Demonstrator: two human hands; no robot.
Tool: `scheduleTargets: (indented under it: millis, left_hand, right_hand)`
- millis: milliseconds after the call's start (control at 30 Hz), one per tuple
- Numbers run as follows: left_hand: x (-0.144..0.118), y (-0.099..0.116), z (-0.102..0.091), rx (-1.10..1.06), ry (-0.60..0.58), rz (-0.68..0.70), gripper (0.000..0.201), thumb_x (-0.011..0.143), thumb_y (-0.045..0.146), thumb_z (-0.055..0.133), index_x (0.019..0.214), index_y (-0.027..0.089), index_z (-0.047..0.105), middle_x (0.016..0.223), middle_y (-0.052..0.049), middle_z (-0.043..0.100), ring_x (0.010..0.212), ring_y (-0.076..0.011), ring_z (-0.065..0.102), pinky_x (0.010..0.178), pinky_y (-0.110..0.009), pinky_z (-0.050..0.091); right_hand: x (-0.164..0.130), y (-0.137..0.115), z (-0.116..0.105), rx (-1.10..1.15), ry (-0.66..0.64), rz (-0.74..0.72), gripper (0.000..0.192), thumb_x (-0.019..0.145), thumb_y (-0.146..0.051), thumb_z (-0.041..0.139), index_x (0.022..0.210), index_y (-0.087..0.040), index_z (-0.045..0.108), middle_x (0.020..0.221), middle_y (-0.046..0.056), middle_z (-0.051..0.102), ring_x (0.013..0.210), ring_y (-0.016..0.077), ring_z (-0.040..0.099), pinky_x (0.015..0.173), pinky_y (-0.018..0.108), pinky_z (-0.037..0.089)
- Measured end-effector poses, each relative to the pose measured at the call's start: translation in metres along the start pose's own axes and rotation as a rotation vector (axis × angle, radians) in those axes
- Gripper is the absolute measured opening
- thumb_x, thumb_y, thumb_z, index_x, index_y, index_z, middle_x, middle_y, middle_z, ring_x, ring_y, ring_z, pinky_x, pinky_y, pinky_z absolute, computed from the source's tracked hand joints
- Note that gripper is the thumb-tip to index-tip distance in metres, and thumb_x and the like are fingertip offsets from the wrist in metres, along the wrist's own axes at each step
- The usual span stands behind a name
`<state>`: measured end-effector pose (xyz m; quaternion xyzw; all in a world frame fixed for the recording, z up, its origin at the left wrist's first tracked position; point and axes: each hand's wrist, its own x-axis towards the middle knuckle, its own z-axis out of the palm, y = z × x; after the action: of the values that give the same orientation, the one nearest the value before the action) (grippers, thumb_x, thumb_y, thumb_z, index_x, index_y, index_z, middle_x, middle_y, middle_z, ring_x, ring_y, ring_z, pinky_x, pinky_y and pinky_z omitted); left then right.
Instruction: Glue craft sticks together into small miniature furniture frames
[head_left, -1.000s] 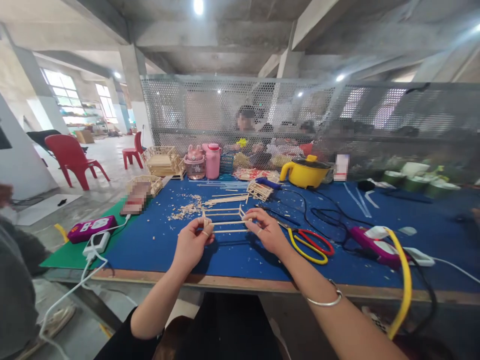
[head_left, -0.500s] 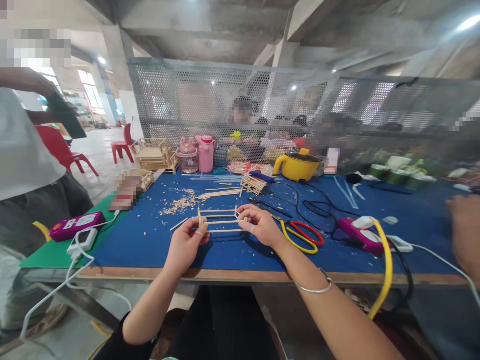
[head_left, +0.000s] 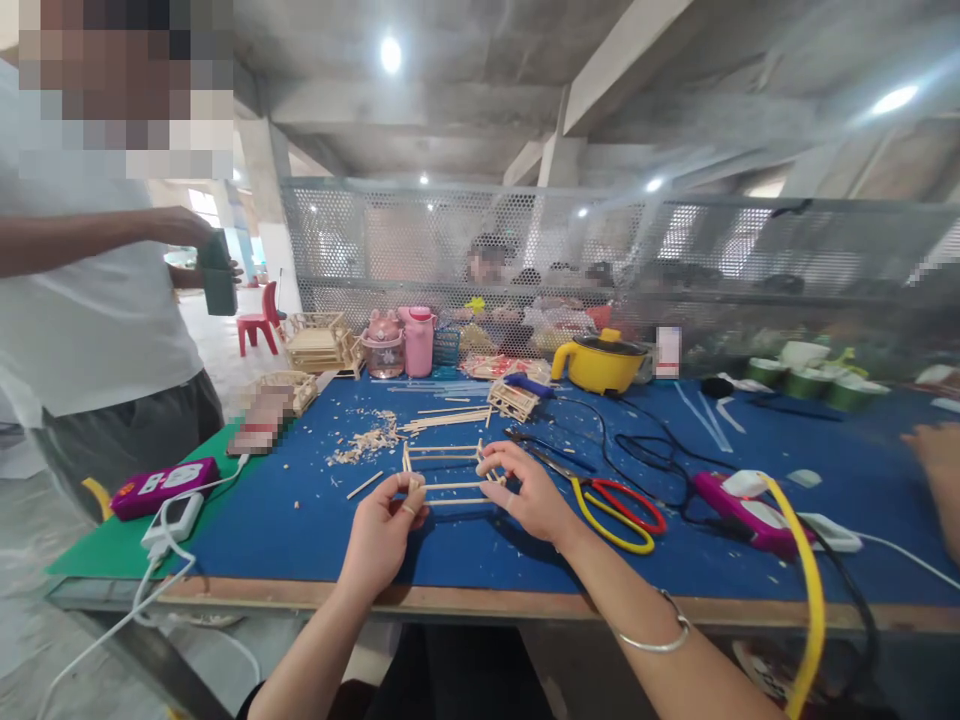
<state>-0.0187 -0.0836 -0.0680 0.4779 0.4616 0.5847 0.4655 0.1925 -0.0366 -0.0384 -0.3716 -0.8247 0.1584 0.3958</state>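
Note:
A small frame of thin wooden sticks is held just above the blue table mat. My left hand pinches its left end and my right hand pinches its right end. Behind the frame lie loose sticks, a heap of wood chips and a small finished stick piece. One loose stick rests left of my left hand.
Red-and-yellow scissors and a pink glue gun with cables lie to the right. A yellow pot, pink bottles and stick crates stand at the back. A person in a white shirt stands at left; another hand shows far right.
The view shifted and the standing person at left came further into view. My hands keep holding the stick frame in about the same spot.

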Motion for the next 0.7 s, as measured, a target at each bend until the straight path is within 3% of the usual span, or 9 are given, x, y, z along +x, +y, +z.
scheduleTargets:
  millis: [167,300,533,700]
  left_hand:
    - [-0.001,0.000,0.001,0.076,0.020,-0.008,0.032,0.072,0.046,0.064,0.090,0.019,0.061,0.079,0.001,0.058,0.066,-0.0113,0.060,0.054,-0.018,0.047]
    - [-0.002,0.000,0.001,0.130,0.028,0.007,0.034,0.073,0.047,0.062,0.092,0.018,0.061,0.074,0.001,0.058,0.060,-0.0106,0.058,0.044,-0.017,0.041]
    - [-0.005,0.002,-0.001,-0.005,0.110,0.045,0.037,0.068,0.043,0.068,0.093,0.015,0.063,0.078,-0.001,0.064,0.064,-0.0120,0.061,0.059,-0.022,0.050]
    - [-0.007,0.004,-0.002,-0.055,0.131,0.023,0.040,0.065,0.042,0.071,0.093,0.015,0.064,0.077,0.000,0.064,0.063,-0.0119,0.062,0.059,-0.022,0.051]
  right_hand:
    - [0.001,0.003,0.000,0.021,0.141,0.039,0.015,0.080,-0.028,0.057,0.093,-0.023,0.060,0.110,0.007,0.056,0.102,0.0213,0.054,0.075,0.031,0.043]
    - [0.001,0.004,0.000,0.043,0.163,0.039,0.013,0.081,-0.028,0.054,0.091,-0.022,0.061,0.108,0.006,0.056,0.103,0.0214,0.053,0.078,0.031,0.042]
    - [-0.002,0.007,0.001,0.169,0.231,0.113,0.032,0.078,-0.020,0.050,0.110,-0.024,0.050,0.103,0.004,0.055,0.092,0.0182,0.051,0.080,0.033,0.041]
    - [-0.002,0.011,0.003,0.234,0.234,0.121,0.039,0.071,-0.012,0.049,0.108,-0.024,0.050,0.100,0.004,0.054,0.089,0.0171,0.050,0.077,0.032,0.041]
